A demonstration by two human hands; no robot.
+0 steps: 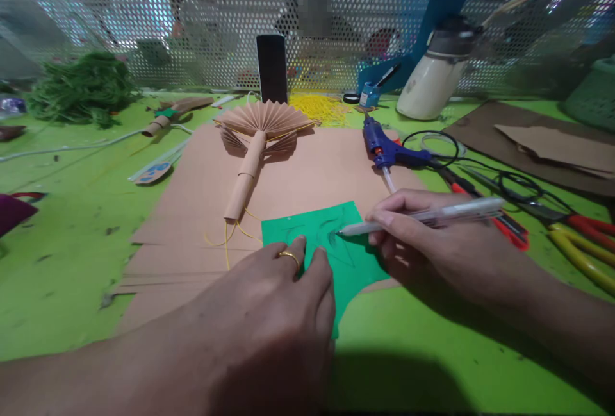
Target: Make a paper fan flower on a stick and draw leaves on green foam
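A piece of green paper [358, 265] with dark curved pen lines lies over the front edge of stacked brown sheets [327, 159]. My left hand [288, 294], with a gold ring, rests on the paper's left part, fingertips pressing down and slightly apart, holding nothing. A pale pen [430, 214] is pinched in my right hand [432, 243], its tip on the drawn lines near the middle of the paper. Behind my left hand, a pleated brown paper fan [264, 118] with a rolled paper tube [245, 179] and yellow strings lies on the brown sheets.
A blue glue gun [384, 147] lies beyond my right hand, with cables, red-handled cutters and yellow-handled scissors [576, 252] to the right. Farther back are a phone [272, 70], yellow strands [319, 108], a blue jar [369, 95], a white bottle [430, 79] and green strands [84, 86].
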